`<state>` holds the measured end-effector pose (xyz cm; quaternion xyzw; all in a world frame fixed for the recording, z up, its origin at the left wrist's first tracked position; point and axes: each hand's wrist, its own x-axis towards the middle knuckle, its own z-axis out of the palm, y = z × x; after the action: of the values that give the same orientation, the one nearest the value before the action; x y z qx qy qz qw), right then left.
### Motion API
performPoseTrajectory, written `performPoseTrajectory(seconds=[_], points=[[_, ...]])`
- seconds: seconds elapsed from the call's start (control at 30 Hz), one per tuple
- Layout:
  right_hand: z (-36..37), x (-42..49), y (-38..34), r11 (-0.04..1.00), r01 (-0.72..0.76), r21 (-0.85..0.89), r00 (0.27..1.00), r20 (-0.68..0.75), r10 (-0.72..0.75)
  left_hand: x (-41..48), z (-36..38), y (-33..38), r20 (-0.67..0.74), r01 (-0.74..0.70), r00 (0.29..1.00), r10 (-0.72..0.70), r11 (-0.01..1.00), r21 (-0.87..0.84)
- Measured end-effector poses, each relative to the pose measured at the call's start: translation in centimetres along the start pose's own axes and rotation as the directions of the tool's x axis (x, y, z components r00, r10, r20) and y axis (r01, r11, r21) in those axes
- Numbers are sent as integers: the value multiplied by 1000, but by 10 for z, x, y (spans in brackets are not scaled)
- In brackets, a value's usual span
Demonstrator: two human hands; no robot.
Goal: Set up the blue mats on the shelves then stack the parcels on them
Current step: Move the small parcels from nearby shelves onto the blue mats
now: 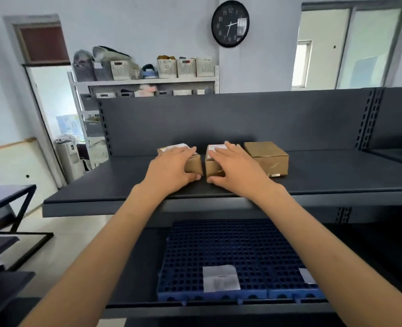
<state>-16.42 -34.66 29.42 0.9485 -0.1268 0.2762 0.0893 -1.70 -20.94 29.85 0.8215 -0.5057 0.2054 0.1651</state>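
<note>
Cardboard, brown and matte: three parcels are sitting in a row at frame centre on the upper shelf (336, 171), a dark grey smooth metal deck with a perforated upright at upper right. Left hand (171, 168) is lying palm-down over the left parcel (194, 165), fingers spread across its white label, thumb hooking the near face — a loose grip. Right hand (237, 166) is doing the same on the middle parcel (213, 166), thumb at its lower front edge. These two small boxes are standing just apart. The larger parcel (267, 156), right of centre, is touching neither hand; tape is showing on its front.

Blue mats (219, 251) are lying on the lower shelf at bottom centre: rigid plastic grid, round holes, two pieces side by side, with a pale label (220, 277) lying on the left piece.

Room: pale walls, round black wall clock (230, 23) at top centre, white rack (148, 80) with slatted bins at upper left.
</note>
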Motion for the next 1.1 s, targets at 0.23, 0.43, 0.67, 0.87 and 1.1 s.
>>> performPoseTrajectory(seconds=[0.23, 0.43, 0.67, 0.87, 1.1], points=[[0, -7, -18, 999, -42, 2, 991, -126, 42, -4, 3, -3, -80, -121, 990, 115, 990, -78], [-18, -27, -35, 993, -64, 100, 989, -123, 76, -23, -16, -1, -61, -190, 981, 184, 975, -112], [-47, -116, -81, 986, 32, 161, 942, -335, 24, -124, -51, 19, -230, -334, 919, 320, 942, -23], [-37, -182, -111, 990, 116, 80, 916, -394, -76, -206, -41, 41, -245, -339, 910, 334, 940, 20], [8, -222, -124, 977, 166, 133, 927, -359, -108, -258, 3, 38, -211, -326, 923, 322, 945, 12]])
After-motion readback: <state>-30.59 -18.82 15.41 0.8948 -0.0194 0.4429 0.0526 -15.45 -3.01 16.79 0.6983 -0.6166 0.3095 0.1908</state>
